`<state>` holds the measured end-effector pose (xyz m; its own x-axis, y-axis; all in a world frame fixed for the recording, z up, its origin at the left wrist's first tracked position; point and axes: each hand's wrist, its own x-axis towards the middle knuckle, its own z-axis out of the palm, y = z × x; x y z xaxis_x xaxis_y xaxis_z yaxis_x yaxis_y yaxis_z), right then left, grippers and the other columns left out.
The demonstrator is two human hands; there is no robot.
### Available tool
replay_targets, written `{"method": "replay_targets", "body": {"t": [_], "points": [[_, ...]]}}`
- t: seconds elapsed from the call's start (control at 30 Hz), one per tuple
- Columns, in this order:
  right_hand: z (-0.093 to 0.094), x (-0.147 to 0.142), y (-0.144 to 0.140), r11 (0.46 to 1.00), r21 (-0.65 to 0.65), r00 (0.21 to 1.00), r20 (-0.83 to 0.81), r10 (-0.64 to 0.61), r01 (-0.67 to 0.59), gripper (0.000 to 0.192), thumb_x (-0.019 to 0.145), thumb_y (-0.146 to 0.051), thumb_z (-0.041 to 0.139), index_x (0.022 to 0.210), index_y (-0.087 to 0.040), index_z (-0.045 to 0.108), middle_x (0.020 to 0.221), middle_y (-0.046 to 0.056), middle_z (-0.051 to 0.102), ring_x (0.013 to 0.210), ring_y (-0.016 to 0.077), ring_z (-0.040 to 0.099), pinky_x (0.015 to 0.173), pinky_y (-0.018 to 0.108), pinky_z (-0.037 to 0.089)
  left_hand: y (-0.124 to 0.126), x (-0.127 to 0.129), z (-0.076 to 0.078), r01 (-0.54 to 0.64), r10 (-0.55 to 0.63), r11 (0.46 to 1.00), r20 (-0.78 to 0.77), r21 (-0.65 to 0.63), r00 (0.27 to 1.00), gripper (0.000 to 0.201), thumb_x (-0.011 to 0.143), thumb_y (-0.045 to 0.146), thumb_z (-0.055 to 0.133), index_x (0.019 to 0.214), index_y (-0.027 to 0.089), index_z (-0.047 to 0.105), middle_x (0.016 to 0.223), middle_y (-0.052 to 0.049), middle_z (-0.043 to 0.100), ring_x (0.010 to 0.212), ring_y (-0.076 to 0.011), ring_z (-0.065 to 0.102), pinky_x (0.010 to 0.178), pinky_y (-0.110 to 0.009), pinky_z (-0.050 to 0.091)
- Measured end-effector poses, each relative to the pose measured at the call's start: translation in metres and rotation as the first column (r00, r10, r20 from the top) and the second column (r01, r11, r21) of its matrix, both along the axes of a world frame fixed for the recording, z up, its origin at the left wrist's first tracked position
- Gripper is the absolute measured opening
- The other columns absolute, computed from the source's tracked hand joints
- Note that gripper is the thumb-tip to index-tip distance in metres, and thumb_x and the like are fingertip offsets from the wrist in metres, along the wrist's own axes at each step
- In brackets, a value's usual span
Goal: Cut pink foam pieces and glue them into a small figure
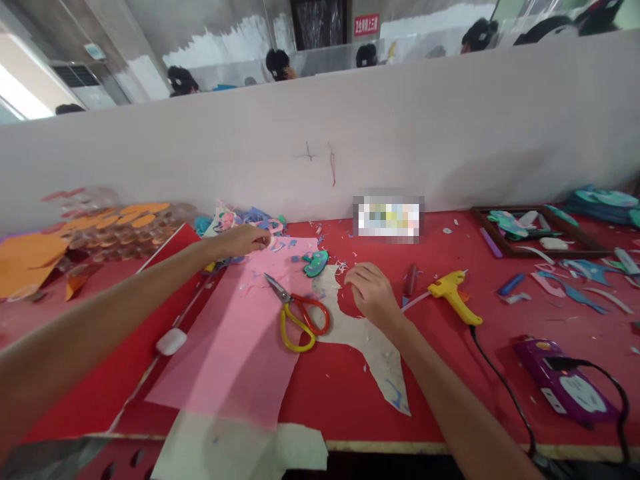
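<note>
My left hand is closed, fingertips together, over the far end of a pink sheet, beside a heap of coloured foam scraps. What it holds, if anything, is too small to make out. With fingers curled down, my right hand is at the edge of a torn off-white sheet, close to thin pale shreds; its fingertips hide whatever is in them. Between the hands lies a teal foam piece with spots. Scissors with one red and one yellow handle rest nearer me, blades slightly apart.
On the right are a yellow glue gun with a cord, a purple box with a cable, a dark frame and a blue marker-like thing. Orange pieces lie left. A white partition stands behind.
</note>
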<state>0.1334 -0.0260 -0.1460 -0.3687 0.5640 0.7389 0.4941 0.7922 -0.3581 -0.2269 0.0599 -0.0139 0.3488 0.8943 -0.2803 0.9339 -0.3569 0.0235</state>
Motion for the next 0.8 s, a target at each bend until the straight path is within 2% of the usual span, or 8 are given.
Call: {"method": "replay_targets", "body": {"t": [0.07, 0.13, 0.33, 0.43, 0.57, 0.63, 0.7, 0.8], "points": [[0.001, -0.001, -0.001, 1.000, 0.005, 1.000, 0.011, 0.007, -0.007, 0.023, 0.093, -0.005, 0.046, 0.090, -0.015, 0.066, 0.096, 0.007, 0.066, 0.098, 0.0190, 0.056, 0.093, 0.034, 0.046, -0.005, -0.008, 0.000, -0.033, 0.033, 0.999, -0.015, 0.030, 0.999, 0.022, 0.088, 0.026, 0.048, 0.096, 0.017, 0.066, 0.094, -0.003, 0.068, 0.082, -0.0135, 0.058, 0.073, -0.020, 0.034], [0.001, -0.001, -0.001, 1.000, 0.010, 1.000, 0.012, 0.010, -0.011, 0.022, 0.093, -0.005, 0.046, 0.090, -0.015, 0.066, 0.096, 0.007, 0.066, 0.099, 0.0188, 0.056, 0.093, 0.035, 0.046, -0.011, -0.012, 0.000, -0.084, 0.083, 0.988, 0.015, 0.131, 0.996, 0.024, 0.091, 0.027, 0.048, 0.102, 0.018, 0.068, 0.100, -0.003, 0.069, 0.087, -0.0141, 0.059, 0.078, -0.020, 0.036], [0.000, -0.002, -0.002, 1.000, 0.015, 1.000, 0.009, 0.015, -0.015, 0.022, 0.093, -0.004, 0.046, 0.089, -0.014, 0.065, 0.095, 0.007, 0.066, 0.097, 0.0189, 0.056, 0.092, 0.034, 0.046, -0.026, -0.008, 0.018, -0.237, 0.177, 0.880, 0.179, 0.411, 0.968, 0.027, 0.096, 0.022, 0.049, 0.112, 0.013, 0.070, 0.103, -0.001, 0.068, 0.088, -0.0095, 0.055, 0.085, -0.019, 0.036], [0.000, -0.002, -0.002, 1.000, 0.008, 1.000, 0.010, 0.012, -0.012, 0.022, 0.092, -0.003, 0.046, 0.088, -0.014, 0.066, 0.095, 0.007, 0.066, 0.097, 0.0190, 0.056, 0.092, 0.034, 0.045, -0.032, -0.003, 0.032, -0.290, 0.182, 0.839, 0.265, 0.460, 0.947, 0.026, 0.094, 0.023, 0.052, 0.110, 0.011, 0.069, 0.099, -0.001, 0.068, 0.086, -0.0075, 0.053, 0.082, -0.017, 0.036], [0.003, -0.003, -0.004, 0.999, -0.019, 0.999, -0.009, 0.032, -0.032, 0.024, 0.094, -0.005, 0.044, 0.089, -0.014, 0.066, 0.095, 0.007, 0.066, 0.097, 0.0195, 0.056, 0.093, 0.034, 0.045, -0.045, 0.011, 0.049, -0.377, 0.139, 0.804, 0.472, 0.460, 0.871, 0.027, 0.092, 0.029, 0.054, 0.107, 0.013, 0.068, 0.096, -0.002, 0.068, 0.084, -0.0071, 0.056, 0.079, -0.017, 0.040], [0.004, -0.007, -0.007, 0.995, -0.083, 0.997, -0.062, 0.054, -0.059, 0.025, 0.096, -0.008, 0.043, 0.096, -0.015, 0.067, 0.101, 0.008, 0.066, 0.101, 0.0198, 0.057, 0.095, 0.035, 0.045, -0.054, 0.025, 0.053, -0.380, 0.097, 0.820, 0.550, 0.428, 0.830, 0.028, 0.091, 0.033, 0.054, 0.106, 0.014, 0.068, 0.096, -0.003, 0.069, 0.083, -0.0082, 0.058, 0.077, -0.018, 0.043], [0.005, -0.013, -0.012, 0.973, -0.205, 0.984, -0.158, 0.077, -0.109, 0.025, 0.100, -0.016, 0.044, 0.112, -0.017, 0.066, 0.115, 0.008, 0.065, 0.111, 0.0203, 0.057, 0.100, 0.036, 0.045, -0.064, 0.042, 0.053, -0.346, 0.067, 0.871, 0.613, 0.349, 0.787, 0.033, 0.089, 0.038, 0.056, 0.109, 0.014, 0.067, 0.101, -0.005, 0.069, 0.082, -0.0097, 0.059, 0.072, -0.018, 0.046], [0.005, -0.024, -0.021, 0.872, -0.408, 0.931, -0.340, 0.131, -0.271, 0.045, 0.101, -0.035, 0.054, 0.144, -0.022, 0.050, 0.143, 0.010, 0.051, 0.132, 0.0219, 0.048, 0.113, 0.039, 0.041, -0.081, 0.070, 0.045, -0.272, 0.060, 0.941, 0.694, 0.200, 0.718, 0.037, 0.088, 0.044, 0.059, 0.110, 0.015, 0.066, 0.108, -0.007, 0.067, 0.083, -0.0111, 0.062, 0.067, -0.018, 0.051]]}}
